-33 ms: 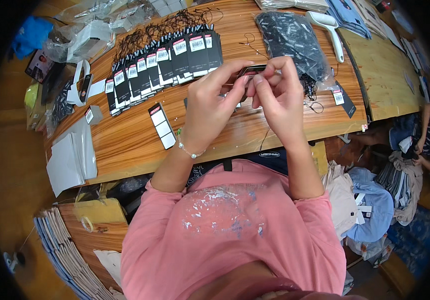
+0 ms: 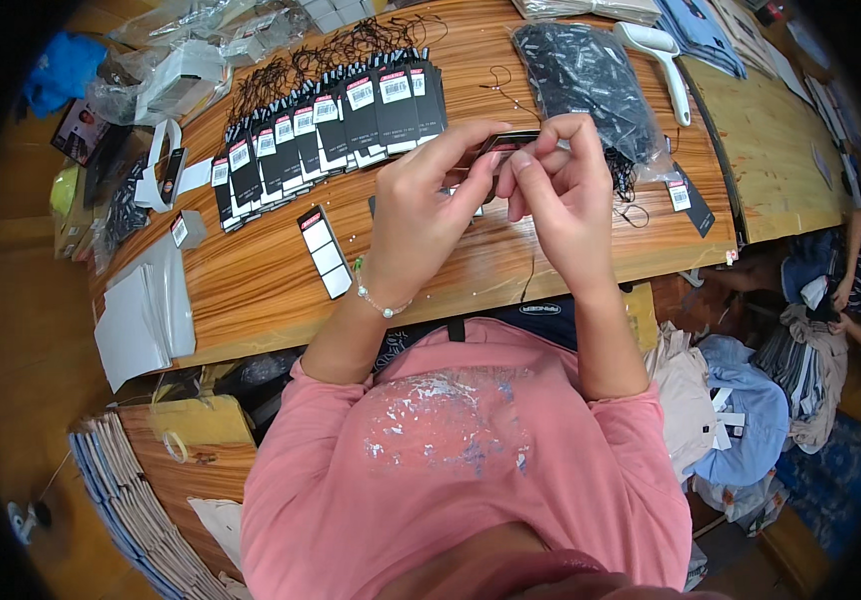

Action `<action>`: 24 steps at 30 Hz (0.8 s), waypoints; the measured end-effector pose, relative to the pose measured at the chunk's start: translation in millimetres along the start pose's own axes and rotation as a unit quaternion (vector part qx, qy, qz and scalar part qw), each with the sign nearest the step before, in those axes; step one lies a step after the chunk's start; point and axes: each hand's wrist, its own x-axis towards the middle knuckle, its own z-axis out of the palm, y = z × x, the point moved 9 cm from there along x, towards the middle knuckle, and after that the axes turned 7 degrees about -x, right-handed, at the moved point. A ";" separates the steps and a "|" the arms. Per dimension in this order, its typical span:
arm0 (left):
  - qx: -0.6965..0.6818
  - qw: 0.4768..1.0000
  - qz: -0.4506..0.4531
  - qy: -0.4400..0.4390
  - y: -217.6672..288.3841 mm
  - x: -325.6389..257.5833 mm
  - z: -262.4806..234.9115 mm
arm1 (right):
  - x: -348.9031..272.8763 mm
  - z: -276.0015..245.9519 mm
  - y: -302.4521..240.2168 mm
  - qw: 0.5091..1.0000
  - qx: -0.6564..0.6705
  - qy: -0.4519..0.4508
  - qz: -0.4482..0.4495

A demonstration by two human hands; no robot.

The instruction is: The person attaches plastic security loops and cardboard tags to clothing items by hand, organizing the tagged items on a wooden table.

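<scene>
Above the table's near edge, my left hand [image 2: 421,200] pinches a black hang tag [image 2: 514,137], mostly covered by fingers. My right hand [image 2: 566,195] is closed at the tag's other end, thumb and fingertips together; whatever small piece they pinch is hidden. A thin dark cord [image 2: 531,275] dangles below the right hand. Left of my hands lies a narrow black card with white stickers [image 2: 324,255]. Beyond it spreads an overlapping row of black hang tags [image 2: 361,100] with white barcode labels and black strings.
A clear bag of black tag cords [image 2: 591,85] lies at the far right beside a white lint roller [image 2: 666,65]. Another dark tag [image 2: 693,200] rests near the right edge. White sheets [image 2: 136,325] sit at left. Folded clothes and a co-worker's arm [image 2: 856,255] are at right.
My right hand has shifted very slightly to the right, and the dangling cord has swung a little. The left hand stays nearly still.
</scene>
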 end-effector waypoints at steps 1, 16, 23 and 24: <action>0.002 1.000 0.001 -0.001 0.3 0.8 0.8 | 0.5 -0.8 0.0 1.000 0.008 -0.001 0.015; 0.042 0.998 -0.001 -0.036 5.3 -6.4 20.8 | -6.9 -23.3 -5.4 0.991 -0.087 0.072 -0.072; 0.045 0.998 0.033 0.003 12.4 -6.2 11.9 | -5.9 -11.3 -6.5 0.991 0.050 0.090 -0.080; 0.045 0.998 0.037 0.009 13.1 -6.6 10.7 | -4.6 -8.6 -3.2 0.992 0.085 0.073 -0.059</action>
